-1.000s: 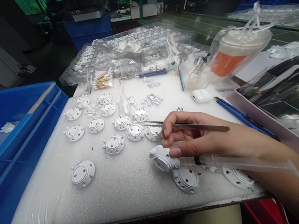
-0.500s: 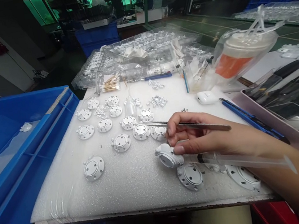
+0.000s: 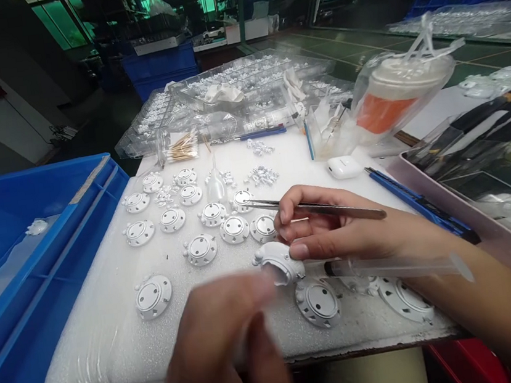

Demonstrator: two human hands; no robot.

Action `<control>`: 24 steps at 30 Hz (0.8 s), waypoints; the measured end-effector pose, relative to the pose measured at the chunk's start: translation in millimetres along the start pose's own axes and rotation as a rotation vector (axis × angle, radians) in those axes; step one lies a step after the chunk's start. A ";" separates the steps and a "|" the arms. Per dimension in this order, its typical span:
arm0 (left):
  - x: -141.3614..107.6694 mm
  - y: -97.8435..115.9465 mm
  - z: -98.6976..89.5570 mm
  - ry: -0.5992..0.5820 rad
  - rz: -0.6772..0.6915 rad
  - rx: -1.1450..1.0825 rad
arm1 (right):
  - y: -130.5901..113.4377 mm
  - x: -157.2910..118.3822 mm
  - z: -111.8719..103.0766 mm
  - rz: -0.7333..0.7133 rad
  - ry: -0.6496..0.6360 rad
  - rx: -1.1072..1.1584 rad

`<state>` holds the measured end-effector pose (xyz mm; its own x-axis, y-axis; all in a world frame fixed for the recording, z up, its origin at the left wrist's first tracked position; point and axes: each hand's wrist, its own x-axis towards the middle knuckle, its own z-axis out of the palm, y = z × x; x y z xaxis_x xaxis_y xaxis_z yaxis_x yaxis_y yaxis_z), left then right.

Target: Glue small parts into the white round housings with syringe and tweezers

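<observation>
My right hand [image 3: 334, 222] holds metal tweezers [image 3: 332, 209], tips pointing left, and its thumb touches a white rounded part [image 3: 279, 262]. Beneath that hand lies a clear syringe [image 3: 395, 266]. My left hand [image 3: 227, 338] is raised at the bottom centre, blurred, with its fingertips just below the white part; whether it holds anything is hidden by the blur. Round white pieces with dark dots, such as one near the syringe [image 3: 320, 301] and one at the left [image 3: 153, 296], stand on the white foam sheet [image 3: 117, 351]. A clear dropper bottle [image 3: 216, 187] stands among them.
Blue bins [image 3: 47, 242] are at the left. Behind the foam are clear trays [image 3: 241, 72] of small parts and cotton swabs [image 3: 182, 146]. At the right are a bagged cup [image 3: 388, 97], a white case [image 3: 344, 167], blue tools [image 3: 418, 202] and a pink-edged box [image 3: 448, 211].
My left hand has risen from the bottom edge towards the white part. That part has tilted, showing a dark hollow. The whole view has shifted slightly.
</observation>
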<state>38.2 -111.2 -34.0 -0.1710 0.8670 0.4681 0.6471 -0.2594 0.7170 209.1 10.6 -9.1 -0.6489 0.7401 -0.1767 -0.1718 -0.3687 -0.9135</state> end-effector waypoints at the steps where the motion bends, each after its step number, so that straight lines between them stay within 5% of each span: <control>1: 6.7 -4.0 4.7 0.013 0.018 -0.021 | 0.0 -0.7 0.7 -0.007 -0.007 0.025; 9: 19.4 -23.0 17.6 -0.205 -0.015 -0.083 | -0.1 -4.0 5.3 0.026 -0.034 0.020; 24: 26.6 -15.6 12.6 -0.257 -0.019 -0.062 | 1.4 -5.2 5.6 0.090 0.001 -0.001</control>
<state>32.9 -78.8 -39.3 0.0170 0.9496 0.3130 0.5971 -0.2607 0.7586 208.2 3.0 -7.4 -0.6607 0.7048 -0.2581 -0.1122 -0.4328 -0.8945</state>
